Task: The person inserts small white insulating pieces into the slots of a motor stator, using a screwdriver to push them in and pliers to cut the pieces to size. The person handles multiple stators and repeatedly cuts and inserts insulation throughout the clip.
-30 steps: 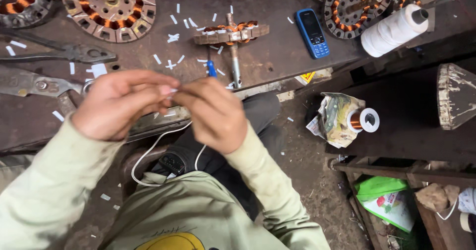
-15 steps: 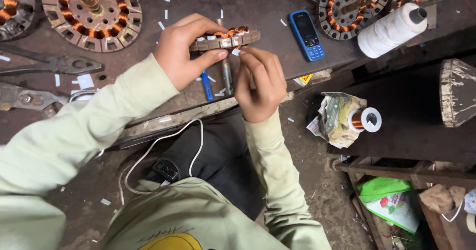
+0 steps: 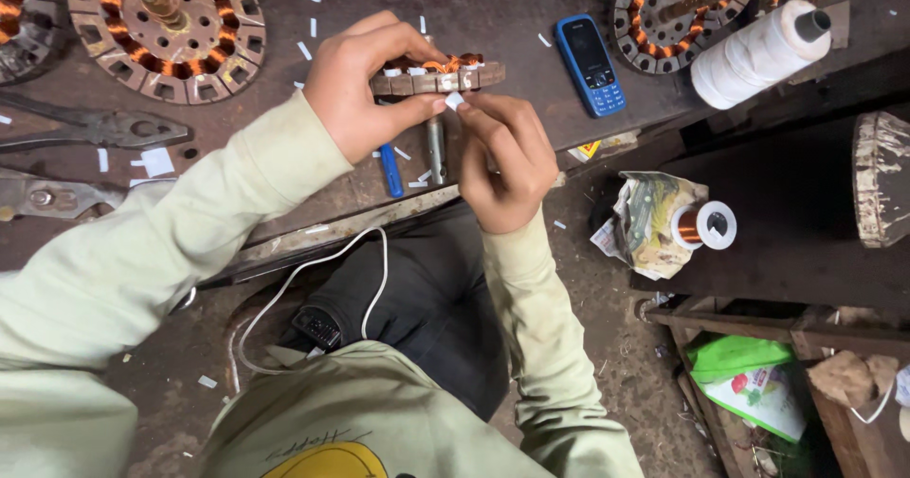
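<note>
- Left hand (image 3: 365, 84): closed around the left end of a small motor stator (image 3: 438, 77), thumb below and fingers over the top, holding it edge-on above the surface (image 3: 493, 4).
- Right hand (image 3: 507, 160): fingertips pinched on a small white paper slip (image 3: 455, 101) pressed against the lower right edge of the stator; the two hands are close together, nearly touching.
- Stator: a laminated metal ring with copper windings visible on its upper side; its shaft (image 3: 435, 146) points downward, between the hands.
- Blue pen-like tool (image 3: 390, 170): lying on the surface just below the left hand.
- Blue mobile phone (image 3: 590, 64): flat on the surface, to the right of the stator.
- White thread spool (image 3: 754, 56): lying on its side at the upper right.
- Large wound stator (image 3: 171, 27): flat at upper left; another wound stator (image 3: 682, 4) at the top right.
- Pliers (image 3: 95, 129): at the left edge, among scattered white paper slips.
- Small copper wire bobbin (image 3: 703, 225): resting on crumpled wrapping at the right, below the surface's edge.
- White cable (image 3: 313, 279): looping across the person's lap.
</note>
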